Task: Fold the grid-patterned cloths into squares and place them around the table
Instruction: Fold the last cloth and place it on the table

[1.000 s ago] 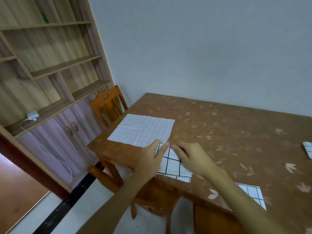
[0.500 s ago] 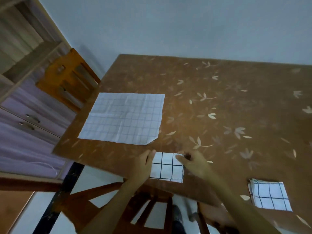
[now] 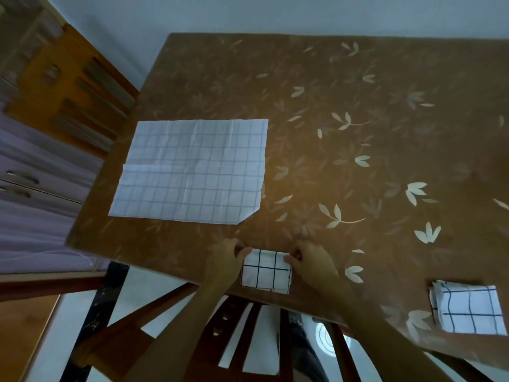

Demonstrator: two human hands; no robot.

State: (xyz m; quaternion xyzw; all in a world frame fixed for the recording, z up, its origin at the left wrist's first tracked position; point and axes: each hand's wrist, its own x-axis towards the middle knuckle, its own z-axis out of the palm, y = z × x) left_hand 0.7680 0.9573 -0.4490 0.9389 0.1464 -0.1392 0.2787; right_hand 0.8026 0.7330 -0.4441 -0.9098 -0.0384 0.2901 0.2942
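While both hands, left [image 3: 224, 260] and right [image 3: 311, 261], pinch its far corners, the folded cloth [image 3: 265, 272] lies squarely between them at the bench's [image 3: 358, 161] near edge.

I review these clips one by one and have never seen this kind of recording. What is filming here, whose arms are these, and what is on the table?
There is no robot. A person wears a wide-angle camera on the head, so the one picture looks down over their own arms at a brown leaf-patterned table. The left hand and right hand each pinch an upper corner of a small folded cloth, white with dark grid lines, lying at the near edge. A second folded cloth lies further right. A large unfolded cloth with a faint grid lies spread flat at the left. Wooden chairs stand around the table.
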